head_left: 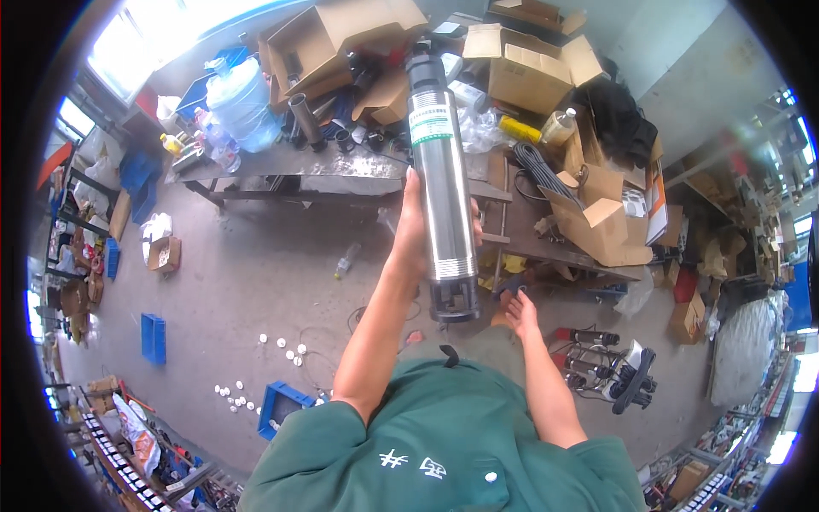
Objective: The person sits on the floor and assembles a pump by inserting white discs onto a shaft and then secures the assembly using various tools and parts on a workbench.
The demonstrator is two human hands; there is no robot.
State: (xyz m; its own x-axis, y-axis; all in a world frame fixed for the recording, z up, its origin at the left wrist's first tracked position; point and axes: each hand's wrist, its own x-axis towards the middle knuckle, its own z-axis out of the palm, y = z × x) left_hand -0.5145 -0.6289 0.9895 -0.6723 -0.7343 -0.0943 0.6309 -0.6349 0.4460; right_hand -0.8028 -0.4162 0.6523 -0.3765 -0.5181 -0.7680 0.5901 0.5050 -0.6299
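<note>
My left hand is wrapped around the middle of a stainless steel submersible pump, with fingertips showing at its right side. The long shiny cylinder is held almost upright in the picture, leaning slightly left at its top. It has a black fitting at the upper end, a green and white label below that, and a black open cage at the lower end. To the right of that cage, my right hand is empty and apart from the pump, its fingers stretched out.
Ahead stands a cluttered metal workbench with cardboard boxes, a large clear water jug and a coiled black cable. Pumps with cables lie on the floor at right. White round caps are scattered near a blue crate.
</note>
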